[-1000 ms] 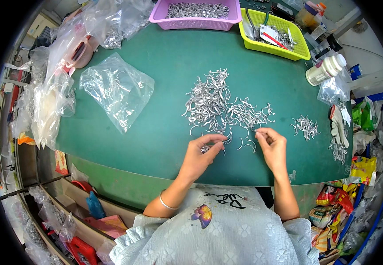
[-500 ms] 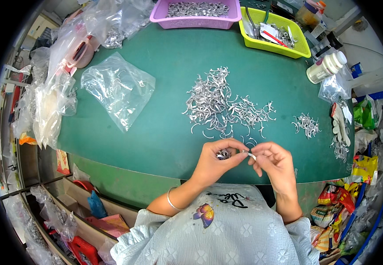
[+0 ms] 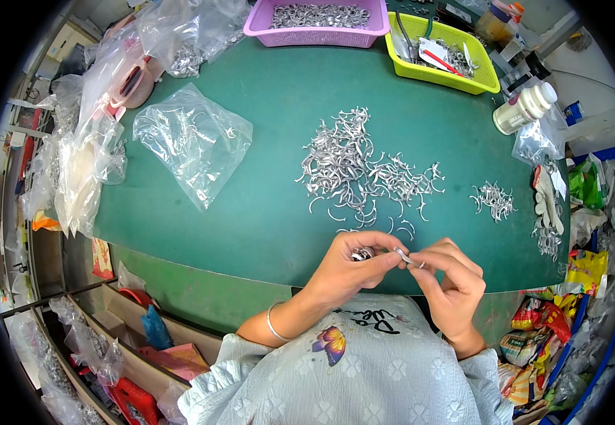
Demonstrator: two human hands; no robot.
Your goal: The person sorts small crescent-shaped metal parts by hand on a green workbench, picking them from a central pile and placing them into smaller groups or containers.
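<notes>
Near the table's front edge, my left hand (image 3: pixel 350 268) and my right hand (image 3: pixel 453 280) meet at a small curved silver metal piece (image 3: pixel 405 257). The left thumb and forefinger pinch one end of it, and the right fingertips grip the other. Several more silver pieces (image 3: pixel 362 253) are tucked in the curled left palm, partly hidden by the fingers. Beyond the hands lies a large loose pile of curved silver pieces (image 3: pixel 339 159), with a few strays close to my left fingers. A smaller pile of such pieces (image 3: pixel 493 201) is off to the right.
A clear plastic bag (image 3: pixel 193 145) lies flat on the green table (image 3: pixel 265 234) at left. At the back stand a purple basket (image 3: pixel 314 35) and a yellow-green basket (image 3: pixel 442 78), both holding metal parts. A white bottle (image 3: pixel 525 108) and a glove (image 3: pixel 546 202) are at the right edge.
Both hands have moved slightly down and right. The right fingers have curled in more around the curved piece, which has turned between the fingertips.
</notes>
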